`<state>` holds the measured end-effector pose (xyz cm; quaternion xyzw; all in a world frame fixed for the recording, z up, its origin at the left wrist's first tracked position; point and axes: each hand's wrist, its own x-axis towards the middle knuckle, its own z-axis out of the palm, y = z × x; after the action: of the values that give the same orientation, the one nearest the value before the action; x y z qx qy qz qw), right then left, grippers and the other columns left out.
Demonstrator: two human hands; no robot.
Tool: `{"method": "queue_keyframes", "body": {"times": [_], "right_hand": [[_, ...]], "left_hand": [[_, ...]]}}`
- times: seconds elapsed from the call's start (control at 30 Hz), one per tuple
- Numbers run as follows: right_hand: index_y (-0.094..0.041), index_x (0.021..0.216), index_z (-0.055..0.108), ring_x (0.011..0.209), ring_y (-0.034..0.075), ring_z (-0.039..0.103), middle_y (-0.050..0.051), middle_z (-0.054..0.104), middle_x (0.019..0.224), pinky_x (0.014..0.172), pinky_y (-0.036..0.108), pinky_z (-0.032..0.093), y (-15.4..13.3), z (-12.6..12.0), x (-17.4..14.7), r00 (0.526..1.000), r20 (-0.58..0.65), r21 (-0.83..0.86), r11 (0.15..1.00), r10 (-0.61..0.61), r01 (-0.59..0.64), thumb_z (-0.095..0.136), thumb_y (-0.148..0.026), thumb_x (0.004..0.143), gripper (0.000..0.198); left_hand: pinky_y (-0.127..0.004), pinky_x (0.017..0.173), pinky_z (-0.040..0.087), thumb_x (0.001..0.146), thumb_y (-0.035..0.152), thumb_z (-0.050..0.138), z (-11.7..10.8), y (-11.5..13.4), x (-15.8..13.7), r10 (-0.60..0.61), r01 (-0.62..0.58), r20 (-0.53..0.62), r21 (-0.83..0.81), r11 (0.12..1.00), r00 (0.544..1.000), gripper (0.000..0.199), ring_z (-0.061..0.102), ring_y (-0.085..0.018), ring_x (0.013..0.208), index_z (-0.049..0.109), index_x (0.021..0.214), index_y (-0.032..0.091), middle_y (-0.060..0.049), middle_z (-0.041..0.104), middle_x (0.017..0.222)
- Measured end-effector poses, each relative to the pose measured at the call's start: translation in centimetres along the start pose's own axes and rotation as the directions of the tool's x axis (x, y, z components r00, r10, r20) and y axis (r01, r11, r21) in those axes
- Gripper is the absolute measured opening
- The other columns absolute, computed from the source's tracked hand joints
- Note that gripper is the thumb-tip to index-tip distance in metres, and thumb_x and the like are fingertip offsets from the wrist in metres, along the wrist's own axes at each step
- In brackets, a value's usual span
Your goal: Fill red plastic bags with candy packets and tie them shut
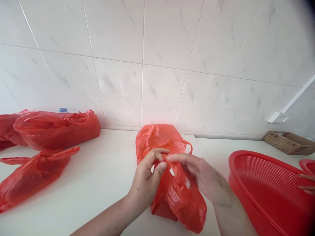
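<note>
A thin red plastic bag (159,134) sits on the white table in the middle, its body crumpled and a handle loop sticking out at the right. Above its middle, my left hand (152,168) pinches a gathered piece of the bag between thumb and fingers. From the other side my right hand (200,175) has its fingers closed around another twisted part of the same plastic. Both hands meet near the bag's neck. What the bag contains cannot be made out.
More red plastic bags, a full one (59,129) and a tied one (36,177), lie on the left. A blue cap (63,110) shows behind them. At right stand a red perforated basket (242,170) and a cardboard box (290,142). Another person's fingers (307,183) reach in at the right edge.
</note>
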<state>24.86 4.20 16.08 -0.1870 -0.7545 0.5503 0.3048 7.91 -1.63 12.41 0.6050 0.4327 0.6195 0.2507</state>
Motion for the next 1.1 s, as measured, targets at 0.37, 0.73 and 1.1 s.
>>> {"method": "queue_keyframes", "body": {"times": [0.37, 0.73, 1.1], "right_hand": [[-0.027, 0.093, 0.059, 0.06, 0.011, 0.048, -0.005, 0.056, 0.07, 0.053, 0.023, 0.037, -0.1, 1.9, 0.9, 0.918, -0.365, -0.382, 0.875, 0.152, -0.297, 0.053, -0.025, 0.08, 0.015], [-0.02, 0.091, 0.068, 0.078, 0.015, 0.057, 0.001, 0.064, 0.084, 0.075, 0.03, 0.046, 3.1, -1.6, 1.7, 0.869, -0.458, 0.026, 0.98, 0.188, -0.199, 0.056, -0.032, 0.081, 0.02], [-0.03, 0.138, 0.032, 0.114, 0.024, 0.051, 0.01, 0.052, 0.127, 0.094, 0.041, 0.042, 8.8, -5.3, -4.8, 0.938, -0.268, 0.064, 0.976, 0.22, -0.21, 0.062, -0.052, 0.079, 0.07]], "left_hand": [[-0.022, 0.064, 0.041, 0.088, 0.017, 0.051, 0.1, 0.5, -0.1, 0.033, -0.035, 0.013, 0.171, 0.985, 0.999, 0.013, 0.05, -0.01, 0.069, 0.049, 0.076, 0.021, 0.003, 0.054, 0.076], [-0.037, 0.092, 0.042, 0.084, 0.007, 0.054, -0.1, 0.8, -0.5, 0.309, -0.363, 0.192, 0.414, 0.835, 0.931, 0.015, 0.05, -0.019, 0.108, 0.05, 0.079, 0.021, -0.005, 0.053, 0.108], [-0.045, 0.097, 0.045, 0.063, 0.055, 0.076, -5.5, -1.7, -3.9, -0.126, 0.001, 0.391, 0.303, 0.953, 0.912, 0.091, 0.038, -0.035, 0.129, 0.028, 0.138, 0.034, -0.013, 0.034, 0.145]]}}
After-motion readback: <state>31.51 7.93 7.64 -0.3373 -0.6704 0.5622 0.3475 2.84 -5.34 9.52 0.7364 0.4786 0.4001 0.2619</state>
